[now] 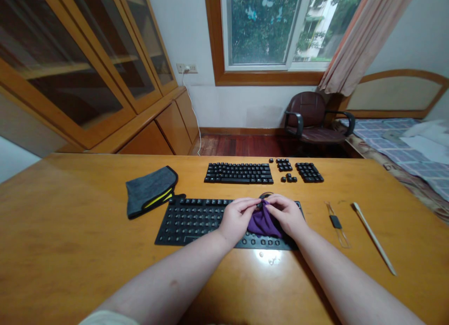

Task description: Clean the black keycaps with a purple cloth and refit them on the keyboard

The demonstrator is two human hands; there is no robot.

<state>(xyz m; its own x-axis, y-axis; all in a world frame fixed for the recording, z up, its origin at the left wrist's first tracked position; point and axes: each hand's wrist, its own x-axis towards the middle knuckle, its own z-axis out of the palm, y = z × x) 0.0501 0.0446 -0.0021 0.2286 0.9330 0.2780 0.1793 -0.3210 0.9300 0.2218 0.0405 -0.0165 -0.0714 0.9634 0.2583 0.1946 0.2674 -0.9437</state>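
Observation:
On the desk in front of me lies a black keyboard (196, 222) with most of its keycaps off; a row of caps still sits along its far edge. Over its right part hangs a purple cloth (264, 224). My left hand (240, 217) is closed, its fingertips pinching a small black piece that looks like a keycap (259, 205), partly hidden by fingers and cloth. Closed too, my right hand (286, 215) pinches the gathered top of the purple cloth against that piece. Both hands are close together, just above the keyboard.
Loose black keycaps (238, 173) lie in keyboard order beyond the keyboard, with a number-pad group (309, 172) at right. A folded grey cloth (150, 189) rests at left. To the right are a wire keycap puller (336, 221) and a thin pale brush (375, 238).

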